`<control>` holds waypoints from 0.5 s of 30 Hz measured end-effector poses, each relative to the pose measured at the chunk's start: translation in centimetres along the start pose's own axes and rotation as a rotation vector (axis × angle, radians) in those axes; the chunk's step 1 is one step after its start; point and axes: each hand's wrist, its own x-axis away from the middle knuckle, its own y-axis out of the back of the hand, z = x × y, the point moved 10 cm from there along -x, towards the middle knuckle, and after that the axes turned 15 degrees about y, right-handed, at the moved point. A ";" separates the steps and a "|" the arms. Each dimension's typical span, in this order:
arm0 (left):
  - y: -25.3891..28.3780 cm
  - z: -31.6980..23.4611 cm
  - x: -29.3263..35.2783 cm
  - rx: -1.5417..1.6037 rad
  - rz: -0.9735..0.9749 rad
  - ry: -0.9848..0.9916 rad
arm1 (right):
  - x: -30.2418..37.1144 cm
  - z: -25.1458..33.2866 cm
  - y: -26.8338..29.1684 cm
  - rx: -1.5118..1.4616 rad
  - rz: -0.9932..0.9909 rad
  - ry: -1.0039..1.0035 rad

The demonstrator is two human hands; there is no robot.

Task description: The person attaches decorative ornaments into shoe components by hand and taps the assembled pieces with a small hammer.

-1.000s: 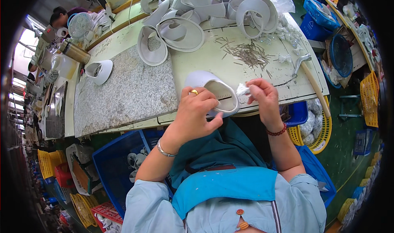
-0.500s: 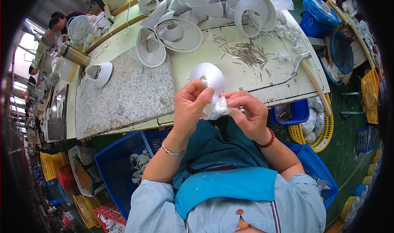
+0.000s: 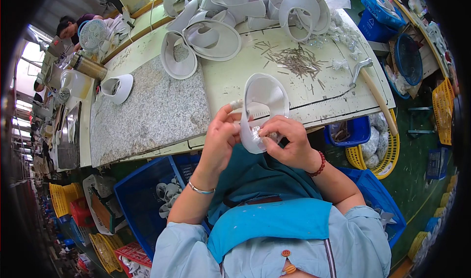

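Just past the near edge of the table I hold a white curved piece (image 3: 271, 89), shaped like a small visor with an oval opening. It stands tilted, its hollow side turned toward the right. My left hand (image 3: 223, 133) grips its left edge, one fingertip wrapped in something whitish. At its lower part, my right hand (image 3: 289, 139) pinches a crinkled, shiny clear-silvery wad (image 3: 256, 133) against the inside. What the wad is made of I cannot tell for sure.
Similar white pieces (image 3: 216, 40) are heaped at the back. A stone slab (image 3: 152, 106) lies left; thin brown sticks (image 3: 297, 60) and a wooden-handled hammer-like tool (image 3: 378, 99) lie right. Blue crates (image 3: 137, 189) and a yellow basket (image 3: 392, 155) stand below the table. Another person (image 3: 71, 28) works far left.
The white piece has been turned so that its hollow side shows, and it has shifted slightly right. My right hand has brought the shiny wad from its outer edge into the inside.
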 end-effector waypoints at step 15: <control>-3.9 -1.4 -0.6 -0.512 0.015 -0.118 | -3.1 3.8 3.0 0.513 -0.035 0.320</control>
